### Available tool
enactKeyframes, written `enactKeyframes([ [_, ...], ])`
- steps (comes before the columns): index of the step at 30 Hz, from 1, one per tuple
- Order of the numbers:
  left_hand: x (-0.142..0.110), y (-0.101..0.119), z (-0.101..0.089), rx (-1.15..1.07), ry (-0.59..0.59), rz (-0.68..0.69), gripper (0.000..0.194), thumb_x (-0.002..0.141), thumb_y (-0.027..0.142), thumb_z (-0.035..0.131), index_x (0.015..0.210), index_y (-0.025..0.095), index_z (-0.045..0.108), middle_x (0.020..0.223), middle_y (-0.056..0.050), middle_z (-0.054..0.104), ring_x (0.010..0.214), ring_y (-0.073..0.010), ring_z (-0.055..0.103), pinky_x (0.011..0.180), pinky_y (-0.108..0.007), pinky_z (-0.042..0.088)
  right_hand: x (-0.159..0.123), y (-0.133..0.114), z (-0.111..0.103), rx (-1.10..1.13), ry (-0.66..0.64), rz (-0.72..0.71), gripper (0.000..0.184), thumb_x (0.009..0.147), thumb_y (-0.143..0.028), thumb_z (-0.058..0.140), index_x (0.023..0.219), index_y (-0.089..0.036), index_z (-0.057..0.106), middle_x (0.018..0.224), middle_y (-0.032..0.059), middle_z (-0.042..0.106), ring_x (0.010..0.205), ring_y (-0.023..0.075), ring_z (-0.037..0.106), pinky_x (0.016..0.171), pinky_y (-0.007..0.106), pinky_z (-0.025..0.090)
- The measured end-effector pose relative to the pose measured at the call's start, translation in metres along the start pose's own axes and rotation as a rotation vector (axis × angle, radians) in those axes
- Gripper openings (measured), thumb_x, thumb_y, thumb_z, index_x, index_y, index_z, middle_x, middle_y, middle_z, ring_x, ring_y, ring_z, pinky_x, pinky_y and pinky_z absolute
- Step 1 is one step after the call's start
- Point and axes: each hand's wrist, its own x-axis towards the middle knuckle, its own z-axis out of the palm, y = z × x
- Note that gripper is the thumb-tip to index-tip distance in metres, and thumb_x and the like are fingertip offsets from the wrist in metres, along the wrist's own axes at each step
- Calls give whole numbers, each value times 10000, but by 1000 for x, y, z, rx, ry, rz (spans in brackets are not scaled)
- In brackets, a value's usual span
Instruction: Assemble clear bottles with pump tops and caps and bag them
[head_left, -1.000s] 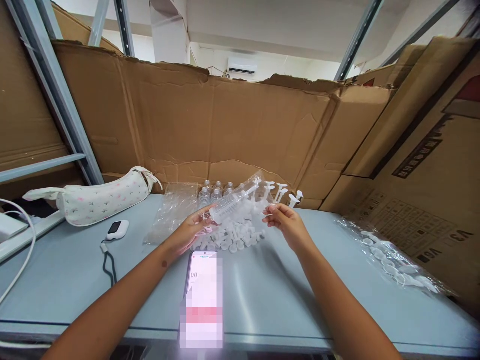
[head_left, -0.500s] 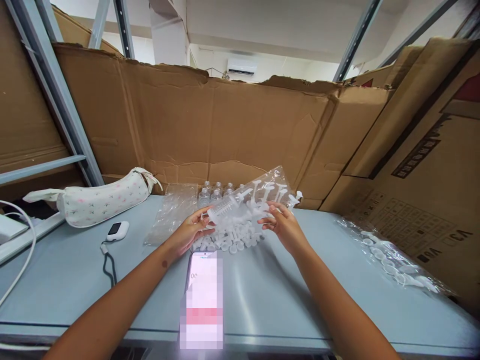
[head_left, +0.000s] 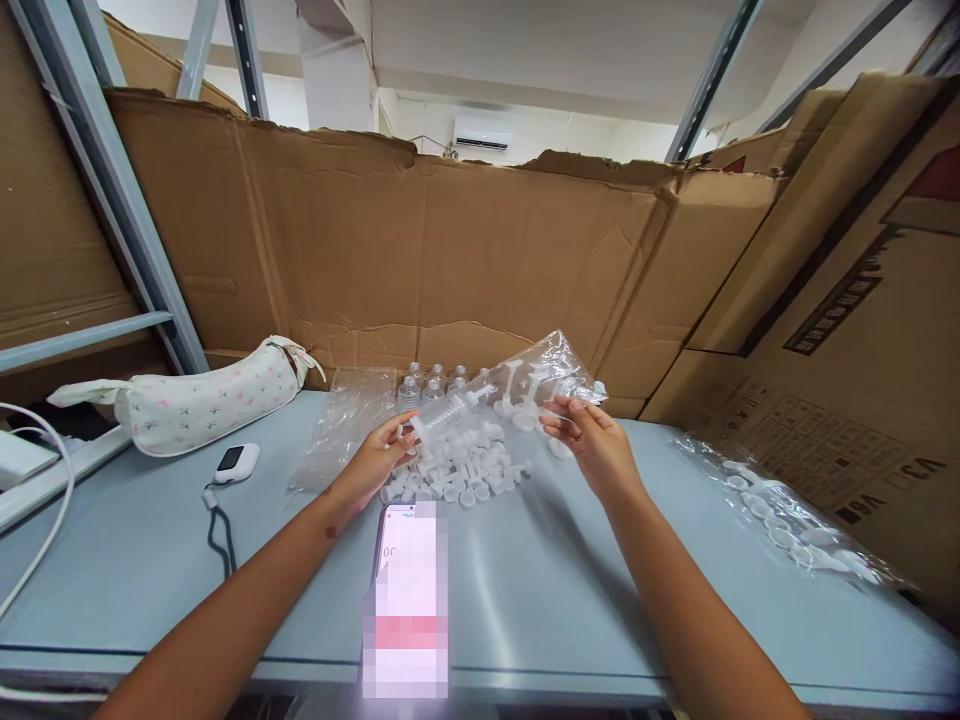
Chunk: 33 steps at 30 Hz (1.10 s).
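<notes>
Currently, head view: clear tube (head_left: pixel 448 413) sits just off centre towards 7 o'clock, tip tilted to 2, with clear bag (head_left: pixel 556 352) beside or around it; can't tell which. Probably held two-handed to keep the bag spread. White caps (head_left: pixel 461 475) heap at 6 on the surface (head_left: pixel 547 580), likely for easy reach. Left hand (head_left: pixel 379 458) at 8 grasps the tube's wide end. Right hand (head_left: pixel 594 440) at 4, forearm slanting inward, fingers curled, apparently pinching the bag's edge.

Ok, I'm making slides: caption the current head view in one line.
Bare left hand and right hand handle a clear plastic bag and translucent plastic tube above heaped small white plastic pieces.
</notes>
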Motion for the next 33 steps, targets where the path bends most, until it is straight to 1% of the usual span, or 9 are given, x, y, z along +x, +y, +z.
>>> enactKeyframes([
  [7,1,-2,-2,30,-10,22,450,761,340,667,1186,232,568,1065,-48,598,1044,-168,590,951,-360,441,7,-10,-10,13,90,-62,346,630,-421,772,830,-156,676,813,59,701,626,149,674,570,255,559],
  [10,0,0,-1,53,2,44,439,763,346,657,1177,225,577,1040,-47,601,1020,-168,594,928,-353,454,7,-16,-13,-22,100,-138,347,644,-439,752,837,-159,682,792,50,696,605,137,660,529,237,529],
  [14,-2,5,0,105,23,73,456,759,366,646,1181,208,580,951,-39,608,962,-173,603,862,-338,482,5,-26,-14,-65,73,-267,312,699,-433,704,859,-166,681,802,45,695,589,125,645,529,241,505],
  [17,-3,7,2,172,42,93,462,779,373,611,1203,195,569,899,-30,602,902,-165,608,830,-328,486,4,-33,-16,-38,158,-347,282,706,-412,693,833,-161,674,769,32,693,546,110,630,511,228,487],
  [20,-5,7,3,311,65,146,448,815,354,554,1234,194,552,890,-24,590,878,-164,610,824,-318,472,5,-38,-22,30,281,-401,233,708,-374,679,816,-168,664,751,14,692,509,93,614,485,211,471],
  [22,-7,6,4,442,74,219,444,833,331,527,1259,210,536,909,-27,604,893,-171,607,845,-319,456,6,-41,-27,82,356,-409,187,708,-335,665,795,-171,656,739,5,690,480,83,596,460,201,454],
  [24,-9,4,6,583,62,305,439,845,304,508,1279,234,523,985,-40,634,941,-186,598,891,-333,433,8,-42,-31,136,408,-392,143,712,-293,642,787,-172,657,725,-3,687,457,77,577,440,197,443],
  [28,-9,0,9,876,15,455,427,883,229,432,1305,227,497,1226,-76,600,1121,-221,536,974,-366,391,10,-41,-34,237,444,-310,115,737,-231,589,793,-165,666,680,-15,664,461,67,550,447,191,446],
  [33,0,-6,10,1172,-6,535,458,903,147,354,1352,206,419,1267,-65,582,1141,-190,532,990,-361,389,9,-44,-29,367,462,-224,115,774,-181,544,784,-155,655,655,-31,623,477,40,513,434,147,423],
])
